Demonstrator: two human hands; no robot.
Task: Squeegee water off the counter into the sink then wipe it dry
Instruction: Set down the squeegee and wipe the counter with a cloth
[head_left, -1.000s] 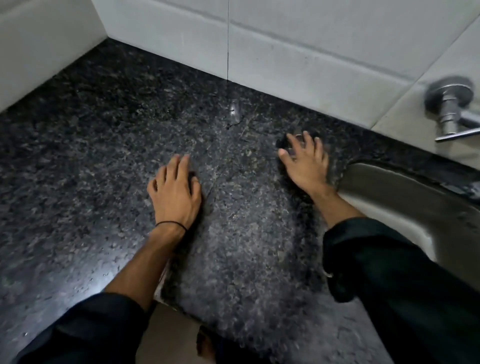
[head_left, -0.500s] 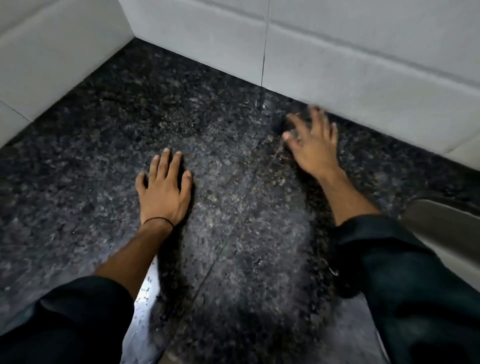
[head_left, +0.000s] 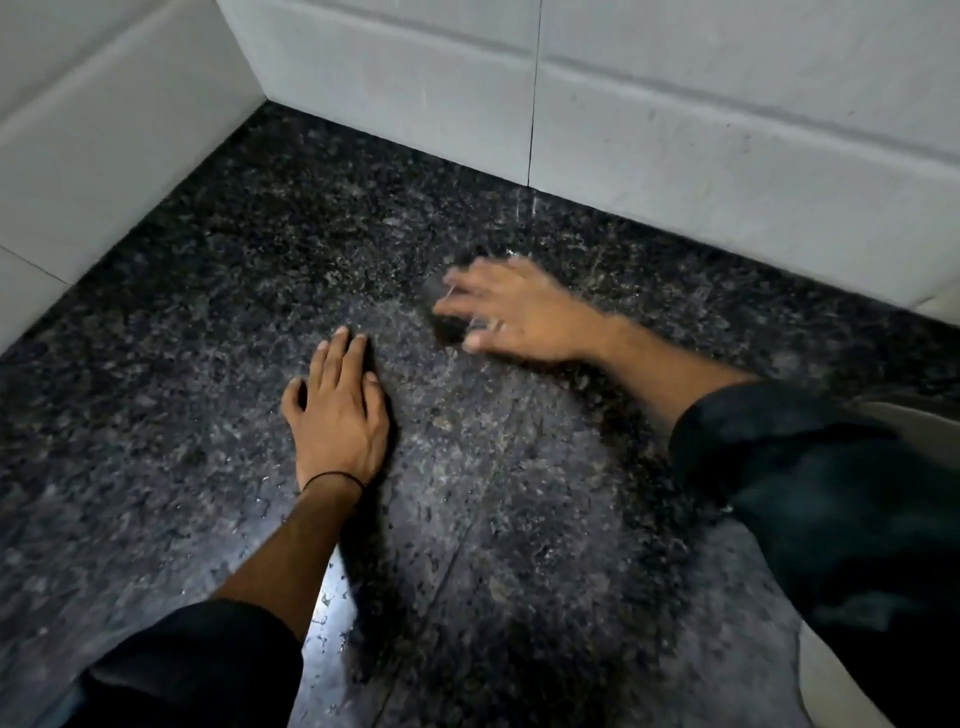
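Observation:
The dark speckled granite counter (head_left: 171, 395) is wet, with droplets shining in a glare patch (head_left: 332, 618) near its front. My left hand (head_left: 337, 415) lies flat on the counter, fingers straight and together, a thin black band at the wrist. My right hand (head_left: 519, 312) is blurred by motion, palm down with fingers spread, touching the wet surface just right of and behind the left hand. A dark patch (head_left: 447, 317) sits under its fingertips; I cannot tell whether it is shadow or an object. No squeegee or cloth shows.
White tiled walls (head_left: 675, 130) close the counter at the back and left, meeting in a corner at upper left. A sliver of the sink rim (head_left: 914, 408) shows at the right edge behind my dark right sleeve (head_left: 831, 493).
My right hand has swept left across the counter, away from the sink and toward my left hand. The view has swung left, so the tap and most of the sink are out of sight.

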